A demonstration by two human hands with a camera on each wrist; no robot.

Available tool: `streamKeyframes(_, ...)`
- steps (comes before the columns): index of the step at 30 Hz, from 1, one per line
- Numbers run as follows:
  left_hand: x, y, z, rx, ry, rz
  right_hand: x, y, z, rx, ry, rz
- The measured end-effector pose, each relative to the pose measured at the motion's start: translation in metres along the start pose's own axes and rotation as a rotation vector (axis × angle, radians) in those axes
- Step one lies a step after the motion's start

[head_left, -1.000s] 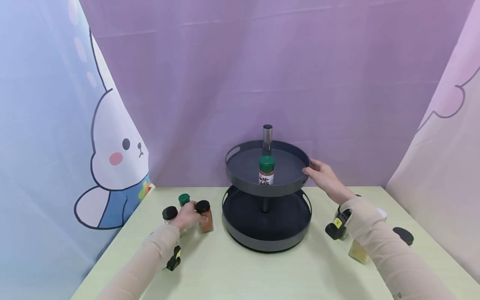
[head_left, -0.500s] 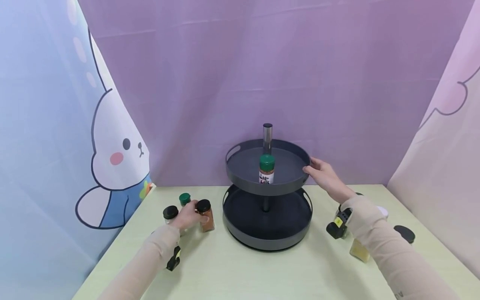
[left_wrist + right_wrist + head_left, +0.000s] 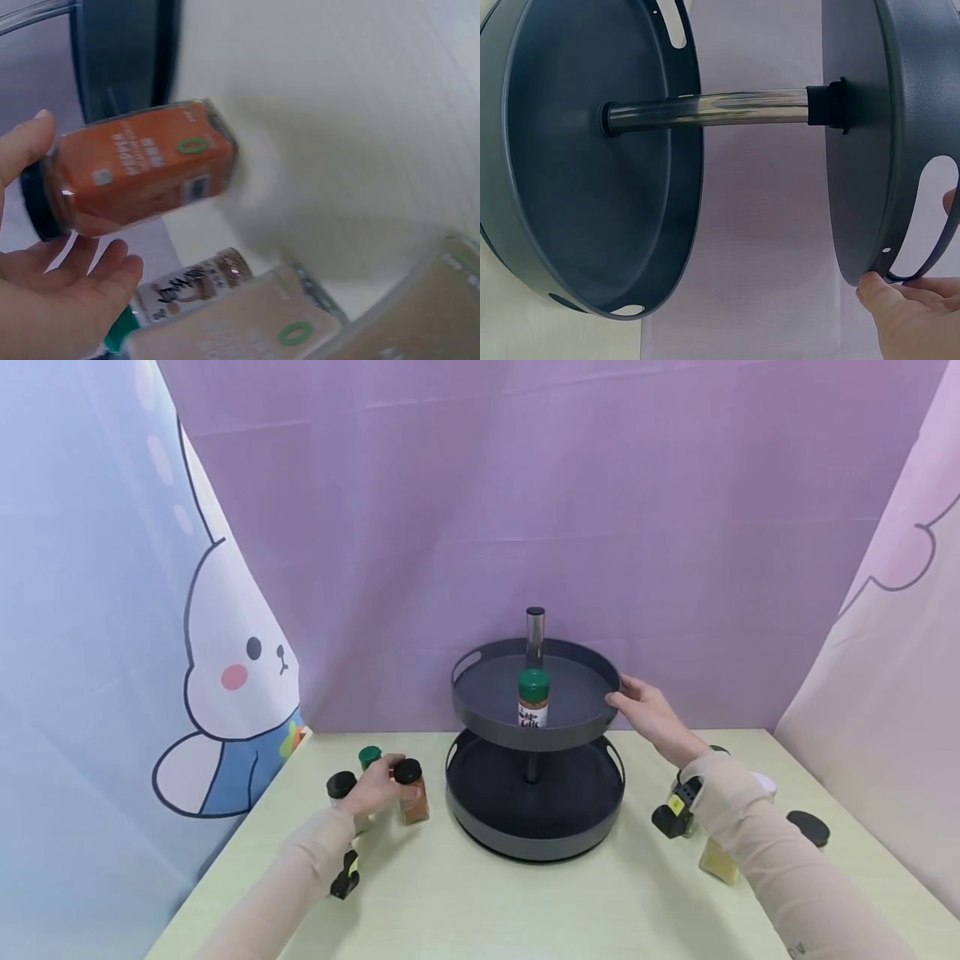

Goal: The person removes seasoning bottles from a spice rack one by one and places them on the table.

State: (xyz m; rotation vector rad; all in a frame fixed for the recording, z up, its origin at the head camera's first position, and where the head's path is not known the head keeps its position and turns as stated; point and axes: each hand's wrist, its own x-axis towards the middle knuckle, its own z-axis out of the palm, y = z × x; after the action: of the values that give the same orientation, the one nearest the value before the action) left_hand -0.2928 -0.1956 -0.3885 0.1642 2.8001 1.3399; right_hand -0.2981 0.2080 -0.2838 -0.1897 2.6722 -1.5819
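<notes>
In the head view, my left hand (image 3: 375, 789) is around the top of a black-lidded spice jar (image 3: 414, 802) of orange-red powder. The left wrist view shows a straight thumb (image 3: 26, 142) at one side of the lid and loosely spread fingers at the other. My right hand (image 3: 651, 714) grips the upper tray's rim on a dark grey two-tier rack (image 3: 534, 852), thumb outside and fingers at the handle cutout (image 3: 930, 210). A green-capped spice jar (image 3: 533, 697) stands on that upper tray; the lower tray (image 3: 495, 785) bears nothing.
Behind my left hand stand a green-capped jar (image 3: 370, 757) and a black-lidded jar (image 3: 341, 785). Several jars, one with yellowish contents (image 3: 718, 862), stand around my right forearm, partly hidden. A purple curtain (image 3: 405, 568) hangs behind the table.
My left hand's index finger has lifted and straightened a little at the lid; the jar stays in place. The right hand and rack have not visibly moved.
</notes>
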Motion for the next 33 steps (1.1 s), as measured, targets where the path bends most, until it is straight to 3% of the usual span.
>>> streamKeyframes(7,-0.007,0.029,-0.019,0.001,0.02,0.007,0.0,-0.001,0.0,-0.008,-0.004,0.001)
streamKeyframes(15,-0.014,0.083,-0.033,-0.108,0.147,0.221,-0.001,-0.003,-0.001,-0.006,0.001,0.006)
streamKeyframes(19,-0.019,0.112,-0.034,-0.155,0.166,0.303,0.0,-0.002,-0.001,-0.011,-0.004,0.016)
streamKeyframes(25,-0.02,0.154,-0.031,-0.148,0.067,0.408,0.0,-0.001,-0.001,-0.022,-0.003,0.013)
streamKeyframes(33,-0.019,0.182,-0.013,-0.118,-0.1,0.385,-0.002,-0.003,0.0,-0.017,-0.006,0.014)
